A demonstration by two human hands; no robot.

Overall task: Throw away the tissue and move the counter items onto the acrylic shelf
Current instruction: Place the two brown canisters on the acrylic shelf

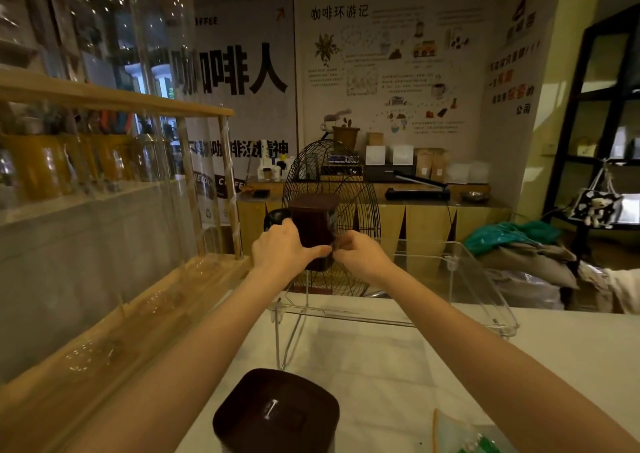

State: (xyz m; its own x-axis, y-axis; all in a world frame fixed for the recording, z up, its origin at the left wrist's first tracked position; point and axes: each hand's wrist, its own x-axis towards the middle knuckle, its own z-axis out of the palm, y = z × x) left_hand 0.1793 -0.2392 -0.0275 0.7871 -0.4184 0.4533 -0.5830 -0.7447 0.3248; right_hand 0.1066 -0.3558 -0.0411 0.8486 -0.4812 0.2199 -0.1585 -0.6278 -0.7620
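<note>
Risk, tipping: the dark jar (313, 230) is tall and sits at the far left end of the clear shelf (485, 279); if it lands near the edge or a hand lets go unevenly, it could topple off toward the wooden rack (114, 99) or the fan (332, 217) behind.
Risk, shelf: the clear shelf stands on thin legs on the white counter (381, 359); a sideways push while setting the jar down could likely slide or rock it.
Risk, sight: the shelf top is see-through, so its edge is hard to read; I cannot tell whether the jar's base rests on it fully or is a little above it.
Left hand (280, 251): fingers wrapped against the jar's left side, thumb stretched across the front low down, pressing on it.
Right hand (360, 255): fingers curled in close, pinching at the jar's lower right edge; how much of the jar it grips is hidden.
Between them: thumb and fingertips nearly meet in front of the jar.
Second jar (277, 414): same dark kind, lid on, on the counter near the camera, not yet moved.
Packet (464, 435): a green and white item at the counter's near right corner, partly cut off.
Tissue: none can be seen for sure.
</note>
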